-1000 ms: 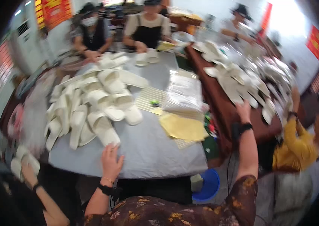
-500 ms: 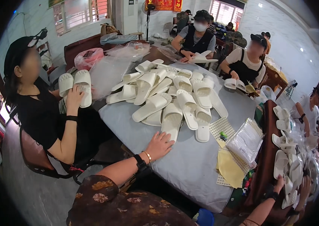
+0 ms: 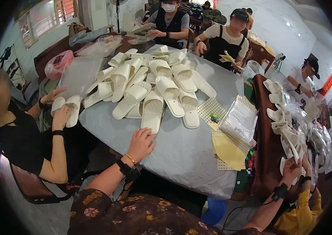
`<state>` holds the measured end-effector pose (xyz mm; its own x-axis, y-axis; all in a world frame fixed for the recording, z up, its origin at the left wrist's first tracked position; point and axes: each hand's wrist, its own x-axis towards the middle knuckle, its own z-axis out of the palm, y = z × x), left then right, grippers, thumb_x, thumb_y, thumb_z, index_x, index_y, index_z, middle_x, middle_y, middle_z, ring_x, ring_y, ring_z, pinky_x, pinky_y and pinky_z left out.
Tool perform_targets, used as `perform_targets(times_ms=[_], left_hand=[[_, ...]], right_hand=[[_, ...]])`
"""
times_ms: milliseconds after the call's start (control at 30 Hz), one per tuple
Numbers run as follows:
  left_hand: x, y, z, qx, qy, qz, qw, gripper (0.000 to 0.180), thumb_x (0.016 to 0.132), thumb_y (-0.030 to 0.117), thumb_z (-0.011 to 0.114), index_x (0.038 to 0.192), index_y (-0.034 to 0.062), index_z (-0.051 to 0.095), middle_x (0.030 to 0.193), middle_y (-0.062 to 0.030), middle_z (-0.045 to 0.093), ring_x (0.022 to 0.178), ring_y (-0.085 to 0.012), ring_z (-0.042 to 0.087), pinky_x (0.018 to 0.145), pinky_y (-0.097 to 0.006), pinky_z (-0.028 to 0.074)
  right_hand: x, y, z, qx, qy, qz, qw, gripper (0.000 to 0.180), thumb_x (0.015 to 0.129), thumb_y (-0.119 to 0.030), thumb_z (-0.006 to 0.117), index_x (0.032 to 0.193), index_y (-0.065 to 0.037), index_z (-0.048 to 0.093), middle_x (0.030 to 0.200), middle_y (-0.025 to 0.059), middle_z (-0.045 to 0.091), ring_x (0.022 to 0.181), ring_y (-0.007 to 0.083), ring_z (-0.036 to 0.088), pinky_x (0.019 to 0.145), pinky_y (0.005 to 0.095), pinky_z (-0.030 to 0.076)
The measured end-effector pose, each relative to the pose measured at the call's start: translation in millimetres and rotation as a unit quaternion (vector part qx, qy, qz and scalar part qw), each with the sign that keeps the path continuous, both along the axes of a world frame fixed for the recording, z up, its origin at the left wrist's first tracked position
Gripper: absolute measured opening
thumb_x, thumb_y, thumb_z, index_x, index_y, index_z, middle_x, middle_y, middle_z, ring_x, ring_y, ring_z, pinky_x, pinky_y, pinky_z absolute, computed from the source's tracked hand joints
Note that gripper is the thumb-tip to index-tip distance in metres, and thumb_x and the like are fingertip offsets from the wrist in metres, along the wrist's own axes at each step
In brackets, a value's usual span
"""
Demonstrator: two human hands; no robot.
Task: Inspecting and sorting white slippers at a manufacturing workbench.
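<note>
My left hand (image 3: 141,143) lies flat on the grey-covered table (image 3: 177,156), fingers stretched out. Its fingertips touch the heel of a white slipper (image 3: 152,111) at the near edge of a heap of white slippers (image 3: 134,74). Off to the right, my right hand (image 3: 292,170) pinches the end of another white slipper (image 3: 291,145) over a brown bench (image 3: 262,156). More white slippers (image 3: 274,93) lie in a row along that bench.
Label sheets (image 3: 225,150) and a clear plastic packet (image 3: 239,119) lie at the table's right. Co-workers sit around it; the person at left holds slippers (image 3: 72,111). A yellow-sleeved arm (image 3: 301,207) reaches close beside my right hand. A blue bin (image 3: 214,210) stands below.
My view has swung to the right. My right hand has drawn a slipper up from the bench, while my left stays by the heap. A yellow sleeve has come into view.
</note>
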<state>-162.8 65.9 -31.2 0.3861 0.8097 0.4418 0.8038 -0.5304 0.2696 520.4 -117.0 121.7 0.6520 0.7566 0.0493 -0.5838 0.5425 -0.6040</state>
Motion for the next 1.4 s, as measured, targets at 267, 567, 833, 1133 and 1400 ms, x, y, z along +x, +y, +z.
perform_targets(times_ms=[267, 567, 833, 1133, 1400], left_hand=[[40.2, -30.8, 23.5, -0.122, -0.182, -0.090, 0.972, 0.040, 0.085, 0.020, 0.067, 0.122, 0.0065, 0.062, 0.133, -0.0133, 0.054, 0.123, -0.0338, 0.050, 0.105, -0.043, 0.038], [63.0, -60.5, 49.5, -0.507, -0.519, -0.302, 0.618, 0.075, 0.089, 0.023, 0.065, 0.153, 0.0140, 0.027, 0.145, -0.0136, 0.044, 0.131, -0.0255, 0.047, 0.106, -0.040, 0.041], [52.5, -54.7, 23.2, -0.520, -0.653, -0.097, 0.542, 0.044, 0.094, 0.009, 0.059, 0.135, 0.0000, 0.044, 0.124, -0.0097, 0.060, 0.109, -0.0174, 0.062, 0.092, -0.032, 0.052], [34.1, -55.5, -17.3, -0.430, -0.591, -0.005, 0.682, 0.039, 0.090, 0.005, 0.060, 0.127, -0.0005, 0.054, 0.115, -0.0072, 0.064, 0.102, -0.0166, 0.060, 0.092, -0.033, 0.049], [39.3, -58.2, -9.4, -0.431, -0.536, -0.034, 0.725, 0.039, 0.093, 0.013, 0.063, 0.128, -0.0020, 0.053, 0.116, -0.0073, 0.063, 0.103, -0.0146, 0.059, 0.091, -0.032, 0.048]], right_hand=[[-161.4, -27.6, 41.9, 0.100, -0.044, 0.097, 0.989, 0.031, 0.094, -0.017, 0.055, 0.115, 0.005, 0.051, 0.080, 0.0041, 0.044, 0.062, 0.0113, 0.037, 0.052, 0.0266, 0.031], [-344.1, -11.8, -49.1, -0.100, -0.142, 0.147, 0.974, 0.063, 0.080, -0.009, 0.062, 0.138, 0.001, 0.041, 0.131, 0.0185, 0.053, 0.117, 0.0309, 0.057, 0.097, 0.0447, 0.050], [-421.7, 26.9, -120.2, -0.281, -0.483, 0.426, 0.711, 0.028, 0.093, -0.023, 0.065, 0.109, 0.000, 0.059, 0.083, 0.0095, 0.063, 0.072, 0.0158, 0.059, 0.066, 0.0336, 0.049], [-410.3, 98.1, -136.1, -0.260, -0.586, 0.162, 0.750, 0.056, 0.086, -0.021, 0.071, 0.130, 0.005, 0.048, 0.117, 0.0201, 0.059, 0.081, 0.0216, 0.062, 0.071, 0.0354, 0.051], [-393.9, 155.9, -155.2, -0.315, -0.594, 0.170, 0.720, 0.050, 0.083, -0.017, 0.069, 0.123, 0.006, 0.053, 0.109, 0.0212, 0.062, 0.085, 0.0294, 0.064, 0.072, 0.0389, 0.051]])
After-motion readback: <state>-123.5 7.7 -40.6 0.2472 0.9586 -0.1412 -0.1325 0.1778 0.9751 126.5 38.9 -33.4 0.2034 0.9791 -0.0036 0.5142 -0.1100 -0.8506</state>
